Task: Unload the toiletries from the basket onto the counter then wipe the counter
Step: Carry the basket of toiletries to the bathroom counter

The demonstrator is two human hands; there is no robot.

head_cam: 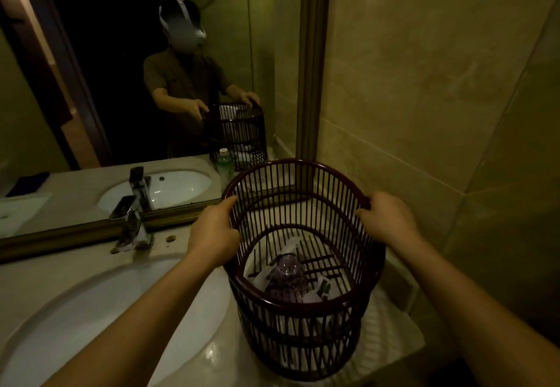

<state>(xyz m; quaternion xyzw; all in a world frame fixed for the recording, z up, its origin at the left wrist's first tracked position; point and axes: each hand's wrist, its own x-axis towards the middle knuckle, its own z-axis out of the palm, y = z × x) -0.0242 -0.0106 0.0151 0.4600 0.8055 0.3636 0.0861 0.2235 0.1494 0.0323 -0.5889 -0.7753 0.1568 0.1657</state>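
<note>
A tall dark-brown slatted basket (303, 326) stands on a white towel (391, 335) on the counter (169, 242), right of the sink. My left hand (212, 235) grips the left side of its rim. My right hand (385, 217) grips the right side of the rim. Down inside lie a clear purplish bottle (288, 271) and several white packets (321, 288). Slats hide the rest of the contents.
A white oval sink (100, 323) fills the lower left, with a chrome tap (135, 229) behind it. A green bottle (225, 170) stands behind the basket by the mirror (136, 83). A tiled wall (439, 99) closes the right side.
</note>
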